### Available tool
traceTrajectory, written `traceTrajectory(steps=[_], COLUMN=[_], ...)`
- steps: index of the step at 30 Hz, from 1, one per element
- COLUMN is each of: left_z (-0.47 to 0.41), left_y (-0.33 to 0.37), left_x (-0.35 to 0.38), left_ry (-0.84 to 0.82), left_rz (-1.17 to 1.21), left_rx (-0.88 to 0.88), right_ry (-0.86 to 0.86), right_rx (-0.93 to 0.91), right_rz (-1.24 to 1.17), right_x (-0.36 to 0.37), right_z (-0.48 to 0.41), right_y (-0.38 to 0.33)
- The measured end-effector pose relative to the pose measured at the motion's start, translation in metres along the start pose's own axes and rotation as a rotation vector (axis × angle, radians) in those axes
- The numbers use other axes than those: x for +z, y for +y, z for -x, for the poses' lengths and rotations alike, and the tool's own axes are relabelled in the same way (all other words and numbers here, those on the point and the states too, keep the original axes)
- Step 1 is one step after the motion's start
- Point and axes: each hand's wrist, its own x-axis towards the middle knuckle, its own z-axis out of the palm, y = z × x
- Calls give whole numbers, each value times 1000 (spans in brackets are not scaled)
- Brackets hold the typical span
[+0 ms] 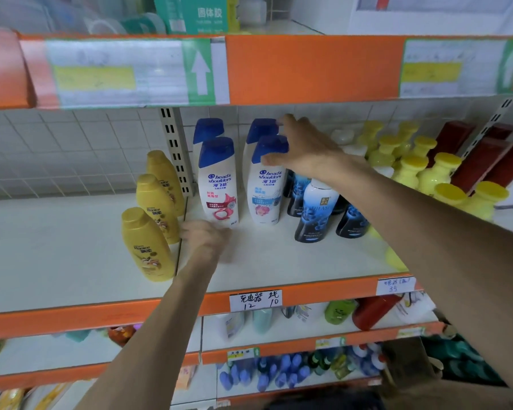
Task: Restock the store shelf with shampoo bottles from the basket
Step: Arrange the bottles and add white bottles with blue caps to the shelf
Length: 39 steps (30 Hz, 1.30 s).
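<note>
A white shelf (264, 261) with an orange lip meets a tiled wall (71, 149). 4 white shampoo bottles (218, 184) stand between 3 yellow bottles (148, 244) and dark blue bottles (314, 211). The right hand (302, 149) grips the front right one's cap; the left hand (205, 236) is blurred beside the front left one's base, so I cannot tell its grip.

light: bright, even, diffuse, cool white | shadows: faint and soft beneath the orange metal shelf edge (308, 69) | glare: plastic-covered price label (116, 72) washed out | focus: sharpest on the white shampoo bottle with a blue cap (265, 187) | blur: left hand (205, 238) smeared | distortion: shelf lines bow near frame edges, corners soft
</note>
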Motion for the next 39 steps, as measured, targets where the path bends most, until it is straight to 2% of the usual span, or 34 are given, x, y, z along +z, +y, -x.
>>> traceTrajectory(steps=[3, 6, 9, 14, 20, 25, 28, 39], left_z=[26, 43, 72, 136, 244, 338, 371, 364], left_y=[8, 16, 24, 36, 1, -34, -60, -105], left_x=[-5, -9, -9, -2, 25, 64, 81, 131], left_ry=[14, -47, -65, -143, -175, -219, -228, -456], left_rz=[-343, -434, -532, -572, -585, -628, -695, -750], left_rx=[31, 160, 285, 526, 602, 580, 481, 332], right_ry=[172, 307, 331, 201, 34, -122, -208, -478], right_rx=[-23, -114, -132, -173, -150, -10, 52, 143], right_rz=[61, 205, 276, 225, 188, 154, 145, 132], right_x=[-5, -11, -14, -14, -26, -38, -35, 32], right_z=[21, 47, 78, 146, 271, 372, 408, 433], right_y=[-1, 3, 8, 38, 103, 163, 186, 211])
